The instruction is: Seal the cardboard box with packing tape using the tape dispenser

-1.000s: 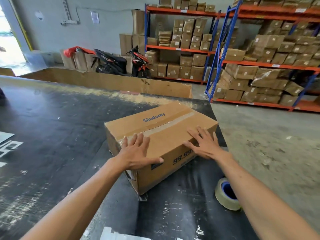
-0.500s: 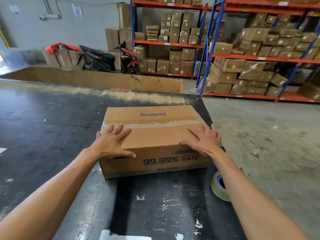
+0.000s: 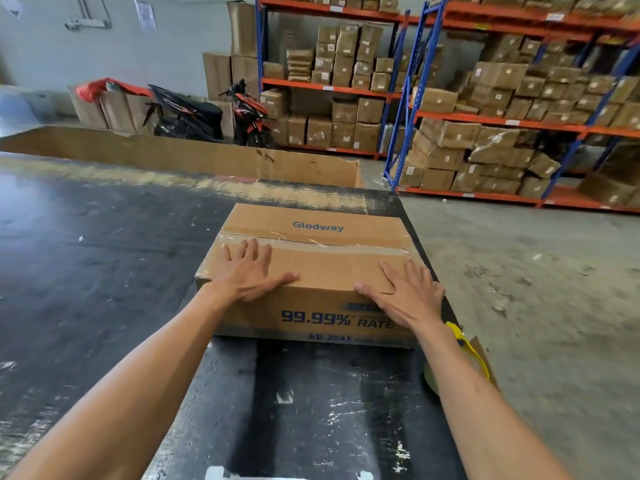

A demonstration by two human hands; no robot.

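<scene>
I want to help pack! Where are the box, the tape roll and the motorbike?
cardboard box point(image 3: 332, 271), head view, top flap.
tape roll point(image 3: 431, 379), head view, left rim beside the forearm.
motorbike point(image 3: 249, 116), head view, red front body.

Brown cardboard box point(image 3: 322, 265) with blue printing on a scuffed black tabletop point(image 3: 104, 271).

The box is plain tan-brown, printed in blue with "Glodway" on top and "99.99% RATE" on its near side; a glossy clear strip of tape point(image 3: 346, 244) crosses the lid. The tabletop is black, flecked with white scratches and a worn tan streak along its far edge. A tape roll point(image 3: 431, 379) looks pale beige, beside something yellow, partly hidden. Behind stand shelves point(image 3: 502, 121) with blue uprights and orange beams, and a red-and-black scooter point(image 3: 247, 116).
</scene>
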